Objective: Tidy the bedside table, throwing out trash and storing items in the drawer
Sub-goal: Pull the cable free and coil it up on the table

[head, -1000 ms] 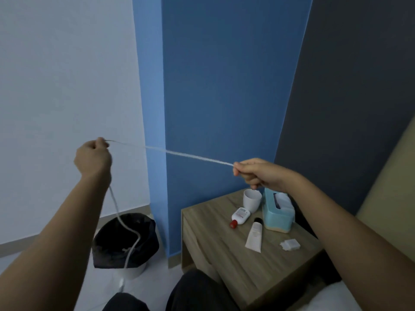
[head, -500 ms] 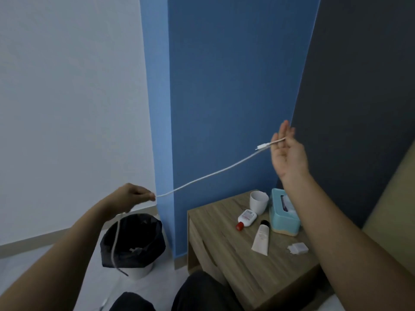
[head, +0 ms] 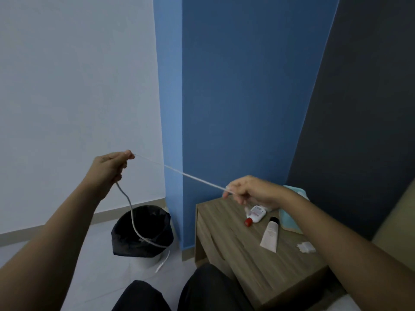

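A white charging cable [head: 179,172] is stretched taut in the air between both hands. My left hand [head: 110,168] pinches it high on the left, and the rest hangs down in a loop with its free end dangling in front of the bin. My right hand [head: 249,189] pinches the cable over the back of the wooden bedside table [head: 242,250]. On the table lie a small white bottle with a red cap [head: 254,215], a white tube with a black cap [head: 269,235] and a small white charger plug [head: 305,246].
A bin lined with a black bag [head: 143,232] stands on the floor left of the table, against the blue wall. A teal tissue box [head: 292,221] sits at the table's back, partly behind my right arm. My dark-trousered knees [head: 177,292] are at the bottom.
My right hand came down from high by the wall and now pinches the cable over the table. My left hand rose, and the cable is pulled taut again.
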